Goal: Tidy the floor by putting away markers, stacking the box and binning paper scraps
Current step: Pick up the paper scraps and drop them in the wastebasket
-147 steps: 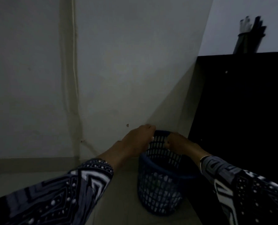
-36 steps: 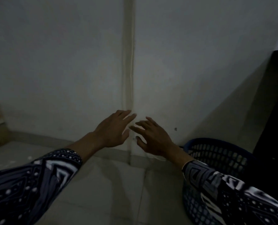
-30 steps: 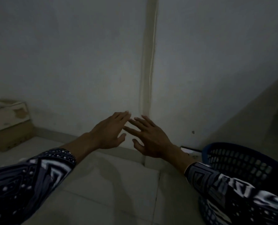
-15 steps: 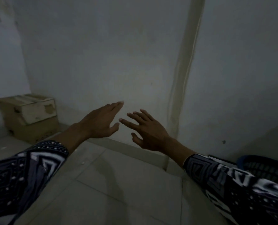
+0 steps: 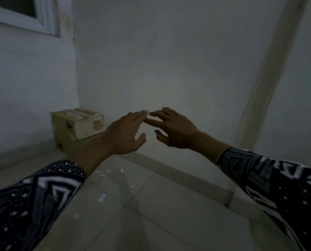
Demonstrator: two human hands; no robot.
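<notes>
Nearest the camera, two patterned black-and-white sleeves [image 5: 29, 201] reach forward from the lower corners. Between them, on the pale tiled floor [image 5: 151, 214], lie small white paper scraps [image 5: 101, 198], scattered loosely from under the left forearm toward the skirting. Farther out, the left hand [image 5: 125, 133] is held in the air with straight fingers and the thumb spread below, holding nothing. The right hand [image 5: 174, 129] hangs just beside it, fingers stretched and slightly fanned, also empty; the fingertips of the two hands nearly meet, though whether they touch cannot be told. Beyond the left hand a worn cardboard box [image 5: 76, 127] sits on the floor in the corner, against the wall [image 5: 169, 60], below a window frame [image 5: 24, 17].
</notes>
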